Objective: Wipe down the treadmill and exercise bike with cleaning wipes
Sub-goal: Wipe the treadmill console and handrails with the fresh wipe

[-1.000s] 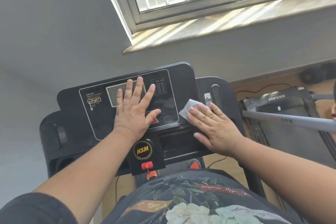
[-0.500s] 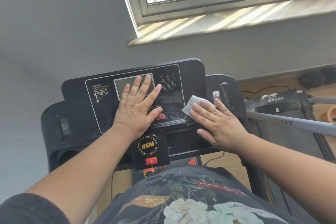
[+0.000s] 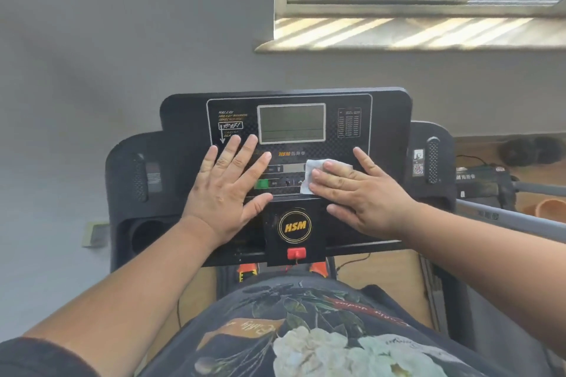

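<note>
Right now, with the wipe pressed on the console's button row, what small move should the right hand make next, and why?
Probably slide the right hand leftward, dragging the wipe along the button row toward the green button. The wipe sits at the row's right end under flat fingers, while the left hand rests on the treadmill console, partly over the row's left end, and may need to lift clear.

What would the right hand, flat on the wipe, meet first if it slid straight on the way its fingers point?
The right hand points left across the console, pressing the wipe. Straight on lies the button row, then probably the green button and the left hand; the screen sits above that line.
</note>
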